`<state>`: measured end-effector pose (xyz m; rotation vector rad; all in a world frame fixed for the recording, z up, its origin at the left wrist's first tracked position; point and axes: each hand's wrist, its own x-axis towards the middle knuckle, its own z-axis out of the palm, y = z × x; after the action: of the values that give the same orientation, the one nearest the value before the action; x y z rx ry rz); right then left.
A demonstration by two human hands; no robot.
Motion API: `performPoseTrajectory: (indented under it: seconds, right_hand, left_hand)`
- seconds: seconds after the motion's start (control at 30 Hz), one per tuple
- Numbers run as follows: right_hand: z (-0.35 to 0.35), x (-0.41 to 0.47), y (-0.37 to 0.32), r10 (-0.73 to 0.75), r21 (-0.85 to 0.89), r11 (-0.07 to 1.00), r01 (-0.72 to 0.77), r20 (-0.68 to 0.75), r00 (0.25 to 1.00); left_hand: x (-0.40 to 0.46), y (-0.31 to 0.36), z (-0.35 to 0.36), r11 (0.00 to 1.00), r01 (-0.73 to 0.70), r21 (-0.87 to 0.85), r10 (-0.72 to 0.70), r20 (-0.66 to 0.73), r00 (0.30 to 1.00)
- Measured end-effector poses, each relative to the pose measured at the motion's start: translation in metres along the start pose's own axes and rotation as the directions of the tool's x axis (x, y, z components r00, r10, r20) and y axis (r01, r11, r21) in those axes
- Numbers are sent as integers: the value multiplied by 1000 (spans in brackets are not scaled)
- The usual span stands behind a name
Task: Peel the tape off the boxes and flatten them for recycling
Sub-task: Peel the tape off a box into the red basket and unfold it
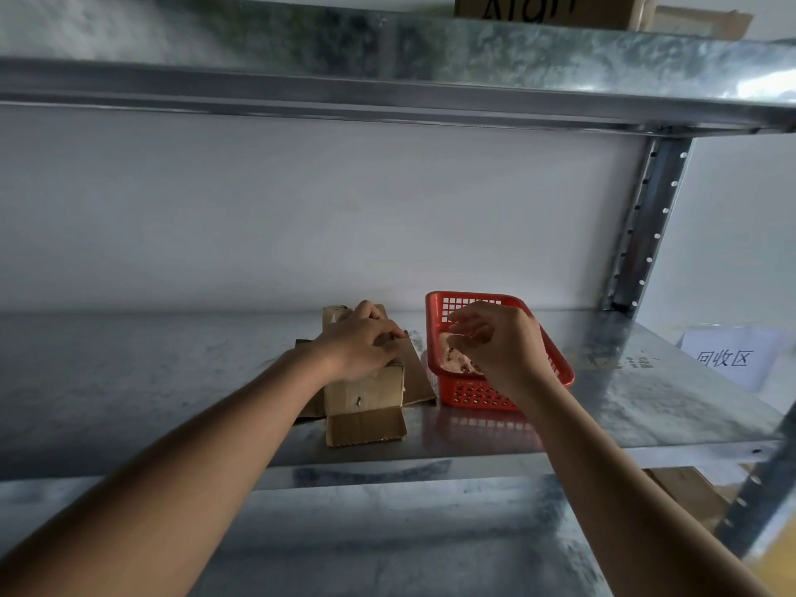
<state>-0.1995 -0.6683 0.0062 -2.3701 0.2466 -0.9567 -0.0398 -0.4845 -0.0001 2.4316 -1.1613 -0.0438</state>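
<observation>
A small brown cardboard box (370, 392) lies on the metal shelf (172, 372) with its flaps spread open. My left hand (359, 344) rests on top of the box, its fingers curled over the upper edge. My right hand (499, 342) hovers over the red plastic basket (560, 368) just right of the box, fingers loosely curled; whether a strip of tape hangs from them I cannot tell. Crumpled pale tape scraps (456, 359) lie inside the basket.
A white paper label (728, 357) with printed characters sits at the shelf's right end. A perforated steel upright (646, 226) stands at the back right. Another cardboard box (555, 8) sits on the shelf above. Flat cardboard (689, 495) lies on the level below.
</observation>
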Motion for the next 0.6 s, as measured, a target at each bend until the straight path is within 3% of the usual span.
performPoseTrajectory:
  seconds: [0.17,0.3,0.6]
  right_hand:
    - [-3,-1,-2,98,124,988,-95,-25,995]
    - [-7,0,0,134,118,984,-134,3,991]
    - [-7,0,-2,-92,-160,980,115,146,985]
  left_hand:
    - [-1,-1,0,1000,-3,-13,3,2,1000]
    - [-2,0,-1,1000,-2,-11,2,10,1000]
    - [-1,1,-1,1000,16,5,-16,23,1000]
